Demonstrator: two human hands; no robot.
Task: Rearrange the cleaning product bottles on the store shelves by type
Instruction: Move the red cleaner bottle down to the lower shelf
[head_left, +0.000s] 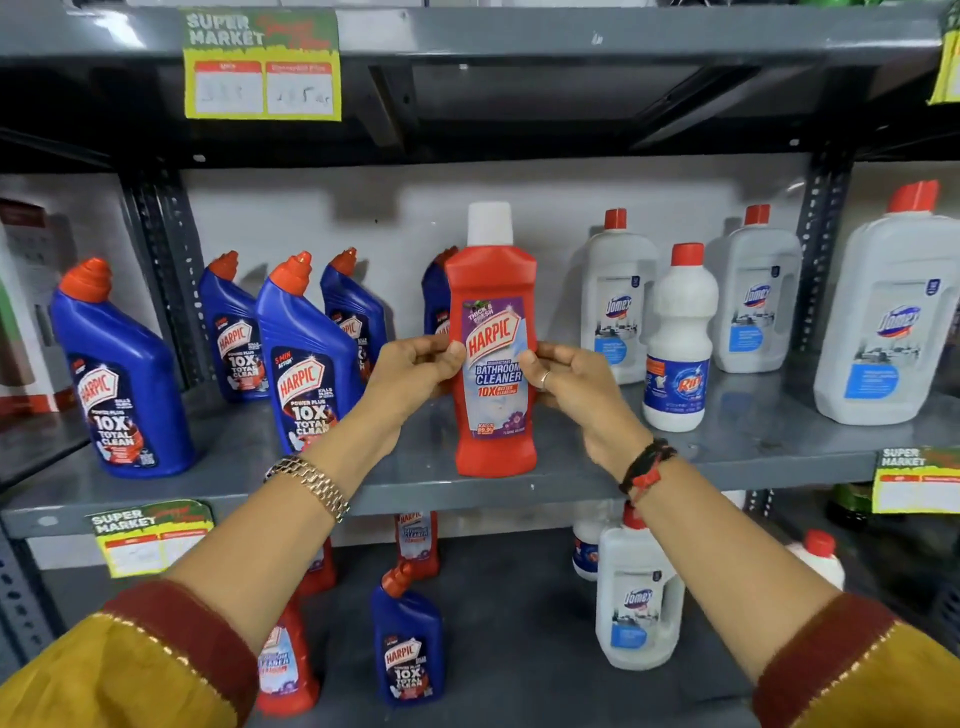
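Observation:
A red Harpic bathroom cleaner bottle (493, 291) with a white cap stands upright at the front of the middle shelf (415, 488). My left hand (415, 369) grips its left side and my right hand (571, 379) grips its right side, thumbs on the label. Several blue Harpic toilet cleaner bottles (306, 353) stand to its left, one partly hidden behind it. White Domex bottles (618, 301) and a white Rin bottle (678, 343) stand to its right.
The lower shelf (519, 597) holds red Harpic bottles (288, 670), a blue Harpic bottle (408, 639) and white Domex bottles (636, 603). Yellow price tags (262, 65) hang from the shelf edges. Perforated uprights (166, 249) divide the bays.

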